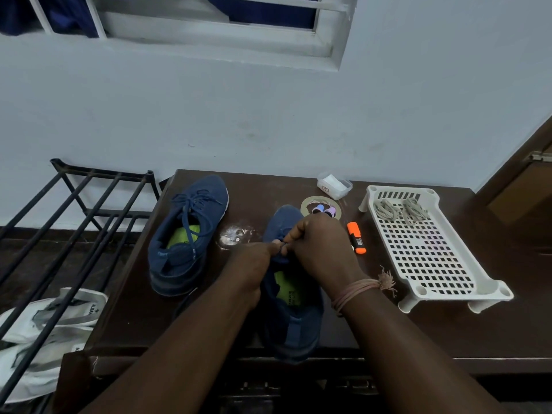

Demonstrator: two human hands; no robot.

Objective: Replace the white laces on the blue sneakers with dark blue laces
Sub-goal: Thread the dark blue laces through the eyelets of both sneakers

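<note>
over the near sneaker (291, 297) on the worktop (388, 330), my left hand (254, 264) and right hand (316, 246) each pinched the dark blue lace (281, 245). uneven tension risked a slack knot. white laces (400, 209) lay in the tray (430, 252).

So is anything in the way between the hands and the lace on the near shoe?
Nothing visible. Both hands, left and right, already pinch the dark lace over the near shoe.

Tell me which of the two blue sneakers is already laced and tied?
The left sneaker, standing untouched with its dark blue bow tied. Both hands are pinching laces on the right sneaker.
</note>
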